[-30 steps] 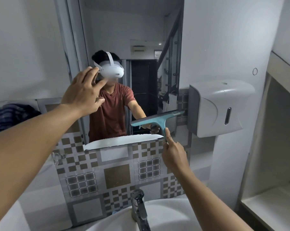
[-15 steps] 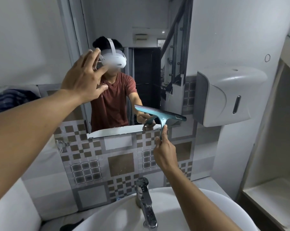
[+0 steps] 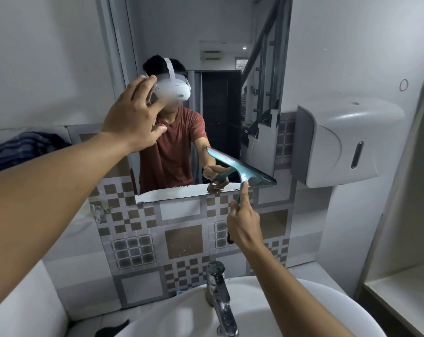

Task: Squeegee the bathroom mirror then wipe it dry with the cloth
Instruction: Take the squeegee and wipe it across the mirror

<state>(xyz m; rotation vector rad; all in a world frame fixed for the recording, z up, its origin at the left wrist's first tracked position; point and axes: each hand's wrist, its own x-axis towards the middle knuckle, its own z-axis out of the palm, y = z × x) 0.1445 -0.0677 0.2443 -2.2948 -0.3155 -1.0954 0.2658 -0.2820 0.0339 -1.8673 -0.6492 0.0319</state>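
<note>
**Fixtures around the sink**

A white plastic wall dispenser [image 3: 347, 142] with a dark slot hangs up and to the right of the right hand [image 3: 245, 224]. Below that hand, a chrome tap [image 3: 218, 288] stands on a white ceramic basin [image 3: 177, 312]. Grey and brown checked wall tiles [image 3: 184, 239] spread to its left, with a small metal hook [image 3: 97, 211] below the left hand [image 3: 133, 117]. A white shelf recess [image 3: 405, 295] sits far right.
</note>
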